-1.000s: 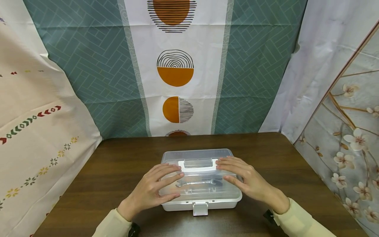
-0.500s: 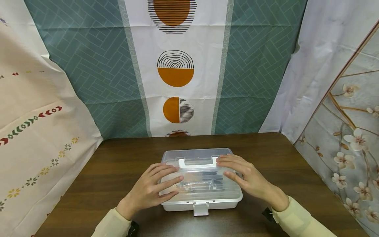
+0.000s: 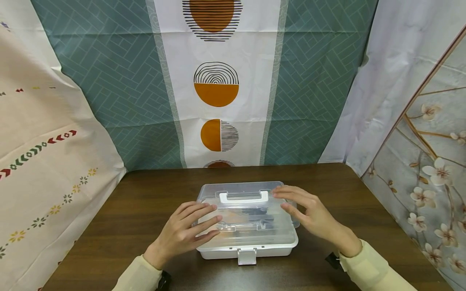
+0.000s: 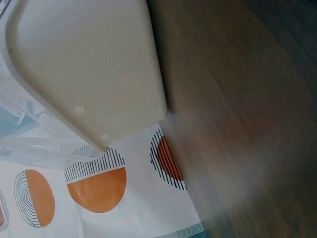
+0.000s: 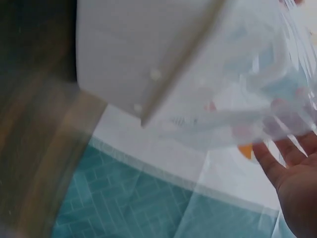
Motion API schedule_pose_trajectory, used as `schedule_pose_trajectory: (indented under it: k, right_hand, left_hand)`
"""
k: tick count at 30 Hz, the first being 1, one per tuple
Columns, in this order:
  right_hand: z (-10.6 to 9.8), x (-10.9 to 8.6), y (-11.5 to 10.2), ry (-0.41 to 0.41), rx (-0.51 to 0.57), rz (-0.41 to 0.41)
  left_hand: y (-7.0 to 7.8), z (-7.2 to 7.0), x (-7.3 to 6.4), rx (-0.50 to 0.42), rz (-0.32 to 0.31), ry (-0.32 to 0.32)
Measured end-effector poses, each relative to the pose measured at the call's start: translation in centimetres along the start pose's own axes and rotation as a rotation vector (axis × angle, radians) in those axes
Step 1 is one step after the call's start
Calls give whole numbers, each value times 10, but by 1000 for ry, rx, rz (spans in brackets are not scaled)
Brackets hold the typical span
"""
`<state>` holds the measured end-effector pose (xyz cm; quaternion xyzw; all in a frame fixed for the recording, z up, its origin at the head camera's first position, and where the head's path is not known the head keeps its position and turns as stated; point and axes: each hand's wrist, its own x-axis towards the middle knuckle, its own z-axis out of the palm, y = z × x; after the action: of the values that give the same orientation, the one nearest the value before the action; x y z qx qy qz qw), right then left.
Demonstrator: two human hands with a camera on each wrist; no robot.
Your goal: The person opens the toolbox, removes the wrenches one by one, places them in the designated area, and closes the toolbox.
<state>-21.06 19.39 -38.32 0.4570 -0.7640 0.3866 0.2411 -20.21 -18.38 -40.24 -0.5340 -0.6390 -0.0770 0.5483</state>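
Note:
A white plastic storage box [image 3: 212, 254] stands on the table, its front latch [image 3: 246, 257] hanging down. Its clear lid [image 3: 222, 188], with a white handle [image 3: 244, 199], is slightly raised off the base; the lid's right edge stands out past the base. My left hand [image 3: 183, 230] touches the lid's left side with spread, nearly straight fingers. At the right side my right hand [image 3: 311, 212] does likewise; in the right wrist view its fingers [image 5: 270, 161] lie against the lid's edge. A metal wrench [image 3: 247, 225] shows blurred through the plastic. The left wrist view shows no fingers.
The dark wooden table [image 3: 153, 194] extends around the box. A patterned curtain [image 3: 145, 81] hangs behind it, a cream cloth [image 3: 54, 161] at the left and a flowered cloth [image 3: 433, 194] at the right.
The lid and its handle have risen away from the base, and the wrench looks less distinct through it. My right hand has moved slightly up and right, my left hand slightly left.

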Motion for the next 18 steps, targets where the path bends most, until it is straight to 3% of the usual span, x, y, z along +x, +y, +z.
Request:
schedule_pose_trajectory:
  k: [5, 12, 18]
  right_hand:
    - [-14, -1, 3, 79, 6, 28]
    - [-22, -6, 9, 88, 4, 209]
    - [-21, -8, 15, 129, -3, 312]
  left_hand:
    - [1, 0, 1, -16, -37, 1]
    - [3, 0, 1, -24, -65, -4]
    - [3, 0, 1, -13, -60, 5]
